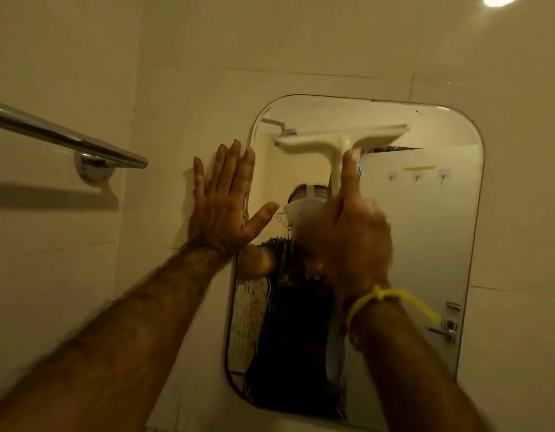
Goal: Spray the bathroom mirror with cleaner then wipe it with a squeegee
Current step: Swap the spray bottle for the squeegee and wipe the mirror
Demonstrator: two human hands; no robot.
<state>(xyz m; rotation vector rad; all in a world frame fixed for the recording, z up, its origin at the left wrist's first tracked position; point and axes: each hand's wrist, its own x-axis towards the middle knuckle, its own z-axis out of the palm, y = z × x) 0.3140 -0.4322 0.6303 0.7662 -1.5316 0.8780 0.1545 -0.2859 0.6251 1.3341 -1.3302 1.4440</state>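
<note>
A rounded rectangular mirror [426, 244] hangs on the tiled wall. Its left part is streaked with wet drops and runs; the right part looks clearer. My right hand [354, 232] grips the handle of a white T-shaped squeegee [341, 140], thumb along the stem. The blade lies almost level against the upper part of the glass. My left hand [226, 204] is flat against the wall at the mirror's left edge, fingers spread upward, thumb over the glass. No spray bottle is in view.
A chrome towel rail [67, 137] sticks out from the wall at the left, near my left forearm. Cream wall tiles [301, 42] surround the mirror. A yellow band [391, 299] sits on my right wrist. The mirror reflects a door handle at the lower right.
</note>
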